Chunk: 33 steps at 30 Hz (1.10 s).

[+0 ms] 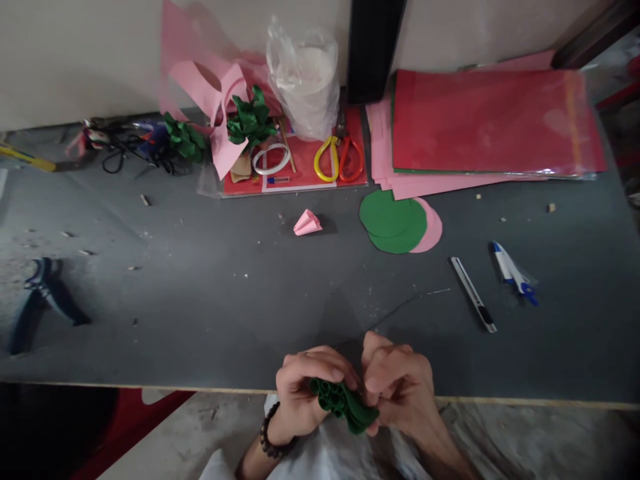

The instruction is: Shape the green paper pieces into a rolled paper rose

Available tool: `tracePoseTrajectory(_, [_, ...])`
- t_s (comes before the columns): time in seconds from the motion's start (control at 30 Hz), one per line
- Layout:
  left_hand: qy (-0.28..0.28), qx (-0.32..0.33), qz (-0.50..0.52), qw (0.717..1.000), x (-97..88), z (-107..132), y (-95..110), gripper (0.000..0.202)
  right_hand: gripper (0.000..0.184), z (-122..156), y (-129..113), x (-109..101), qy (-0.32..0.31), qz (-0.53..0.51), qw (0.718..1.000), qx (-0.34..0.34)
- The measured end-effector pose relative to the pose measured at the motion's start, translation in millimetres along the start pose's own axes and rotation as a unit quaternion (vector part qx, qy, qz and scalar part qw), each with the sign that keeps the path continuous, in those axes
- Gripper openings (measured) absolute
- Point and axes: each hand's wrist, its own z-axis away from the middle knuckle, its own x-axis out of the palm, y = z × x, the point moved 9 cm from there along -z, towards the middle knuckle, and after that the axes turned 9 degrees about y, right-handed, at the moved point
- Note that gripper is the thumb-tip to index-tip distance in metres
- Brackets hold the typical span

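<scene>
A bundle of folded green felt (345, 403) with ruffled, rolled edges is held over the table's front edge. My left hand (313, 387) is closed around its left side, the thumb lying along the top. On the bundle's right end, my right hand (397, 380) has its fingers curled and pinched at the edge of the felt. From near my hands a dark thread (395, 311) runs across the table to a thin, pale needle (439, 291). Farther back lie a small folded pink piece (307, 223) and green felt circles (393, 220) overlapping a pink circle (434, 225).
To the right lie a utility knife (473, 293) and a blue-and-white compass-like tool (514, 273). Behind are red and pink sheets (495, 123), scissors (340, 159), a bagged white roll (313, 73) and a green ruffled piece (251, 119). Dark pliers (45, 297) rest at left.
</scene>
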Motion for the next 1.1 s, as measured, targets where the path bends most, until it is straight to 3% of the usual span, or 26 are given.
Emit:
tracePoseTrajectory(0.17, [0.0,0.009,0.006,1.0,1.2,1.3,-1.0,0.03,0.024,-1.5,-16.2,4.7,-0.037,0.054,0.994,-0.083])
tracePoseTrajectory(0.33, [0.004,0.03,0.02,0.999,0.6,1.9,-0.6,0.033,0.018,-2.0,-27.7,3.0,-0.027,0.077,0.988,-0.129])
tracePoseTrajectory(0.47, [0.025,0.053,0.005,0.998,1.5,4.5,0.4,0.037,0.005,0.0,-29.2,3.0,-0.019,0.108,0.985,-0.131])
tracePoseTrajectory(0.67, [0.115,0.044,-0.038,0.992,-1.0,8.0,-3.3,0.033,0.005,12.1,-21.9,-3.2,0.067,0.154,0.975,-0.143])
tracePoseTrajectory(0.9, [0.09,0.042,-0.021,0.995,2.4,8.0,-3.4,0.031,0.024,14.5,-4.3,-8.5,0.102,0.112,0.986,-0.065])
tracePoseTrajectory(1.1, [0.075,0.055,-0.022,0.995,2.8,5.0,-1.1,0.031,0.017,12.0,-5.8,-10.5,0.098,0.113,0.987,-0.066])
